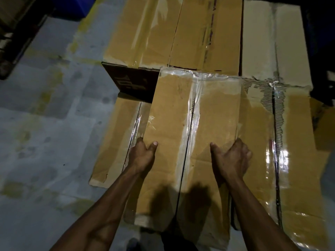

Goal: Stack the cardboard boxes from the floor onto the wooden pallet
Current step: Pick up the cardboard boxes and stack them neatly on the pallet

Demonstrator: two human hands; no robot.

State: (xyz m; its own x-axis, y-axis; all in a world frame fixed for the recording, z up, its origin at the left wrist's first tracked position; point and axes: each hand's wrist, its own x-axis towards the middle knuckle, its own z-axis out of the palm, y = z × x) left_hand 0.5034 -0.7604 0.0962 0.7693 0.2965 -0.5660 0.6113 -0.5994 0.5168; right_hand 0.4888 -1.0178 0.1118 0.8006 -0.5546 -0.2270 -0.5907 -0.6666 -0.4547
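A long brown cardboard box [190,115], sealed with clear tape down its middle seam, lies in front of me on top of other boxes. My left hand [142,155] grips its left edge, thumb on top and fingers curled over the side. My right hand [233,158] grips its right edge the same way. More taped boxes sit around it: a lower box [116,142] to the left, a torn-top box [293,151] to the right, and two taller boxes [174,33] behind. The wooden pallet is hidden under the boxes.
A pale box [272,42] stands at the back right. Grey concrete floor [45,133] with worn yellow marks spreads to the left. A dark frame [16,42] stands at the far left, with a blue object [72,6] behind it.
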